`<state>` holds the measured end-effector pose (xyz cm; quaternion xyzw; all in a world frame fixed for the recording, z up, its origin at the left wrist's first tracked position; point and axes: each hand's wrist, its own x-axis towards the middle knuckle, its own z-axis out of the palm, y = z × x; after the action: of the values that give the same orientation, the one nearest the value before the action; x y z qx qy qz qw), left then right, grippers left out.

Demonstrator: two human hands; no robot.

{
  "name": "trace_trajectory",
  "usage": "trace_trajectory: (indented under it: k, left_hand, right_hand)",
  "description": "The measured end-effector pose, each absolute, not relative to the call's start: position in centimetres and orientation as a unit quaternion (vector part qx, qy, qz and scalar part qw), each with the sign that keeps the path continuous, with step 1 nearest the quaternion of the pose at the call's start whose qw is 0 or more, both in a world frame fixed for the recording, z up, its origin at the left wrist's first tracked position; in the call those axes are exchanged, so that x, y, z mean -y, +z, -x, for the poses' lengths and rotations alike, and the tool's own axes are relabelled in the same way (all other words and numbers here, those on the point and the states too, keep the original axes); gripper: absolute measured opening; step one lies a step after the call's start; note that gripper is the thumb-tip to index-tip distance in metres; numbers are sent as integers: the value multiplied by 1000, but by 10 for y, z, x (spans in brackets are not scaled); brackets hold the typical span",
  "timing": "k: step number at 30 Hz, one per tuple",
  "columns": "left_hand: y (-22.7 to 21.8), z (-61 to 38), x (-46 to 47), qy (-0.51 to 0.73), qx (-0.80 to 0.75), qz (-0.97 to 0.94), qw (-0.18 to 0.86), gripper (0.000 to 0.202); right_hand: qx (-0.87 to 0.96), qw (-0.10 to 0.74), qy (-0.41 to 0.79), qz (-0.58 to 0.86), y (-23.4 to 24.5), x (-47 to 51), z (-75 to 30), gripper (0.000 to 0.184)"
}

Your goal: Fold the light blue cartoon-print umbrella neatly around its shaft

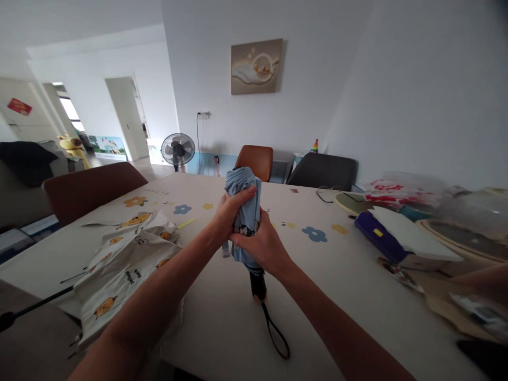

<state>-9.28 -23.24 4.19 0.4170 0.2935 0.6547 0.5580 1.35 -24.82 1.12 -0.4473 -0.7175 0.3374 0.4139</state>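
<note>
A light blue folding umbrella (246, 207), its canopy gathered into a bundle, is held over the table in both my hands. My left hand (232, 208) wraps the upper part, its thumb lying across the cloth. Lower down, my right hand (260, 246) grips the other side, with the thumb over the folds. The black handle (257, 286) points toward me and a wrist loop hangs from its end. Left of my arms lies a second, white umbrella (130, 264) with yellow duck prints, its cloth loose and its black shaft sticking out past the table edge.
The white table (329, 301) carries printed flowers. On its right are a purple box (379, 235), eyeglasses (331, 193), plastic bags (405, 190) and a round woven container (468, 238). Chairs (323, 169) stand along the far side, a brown chair (93, 188) at left, and a fan (178, 150) behind.
</note>
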Motion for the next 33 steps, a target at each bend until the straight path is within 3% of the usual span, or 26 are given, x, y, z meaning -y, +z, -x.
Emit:
trace_trajectory:
  k: [3, 9, 16, 20, 27, 33]
  left_hand:
    - [42, 90, 233, 673, -309, -407, 535, 32]
    - [46, 86, 234, 657, -323, -362, 577, 36]
    - [52, 109, 227, 606, -242, -359, 667, 31]
    - [49, 115, 225, 618, -197, -360, 671, 37]
    - [50, 108, 227, 642, -272, -327, 638, 17]
    - [53, 107, 228, 665, -305, -372, 572, 19]
  right_hand:
    - [727, 388, 312, 472, 12, 249, -15, 65]
    - [714, 384, 318, 492, 15, 253, -14, 36]
    - [668, 406, 496, 377, 17, 260, -10, 26]
    - [616, 355, 653, 261, 16, 258, -13, 15]
    - [562, 332, 724, 221, 5, 250, -18, 14]
    - [558, 350, 708, 255, 11, 253, -14, 27]
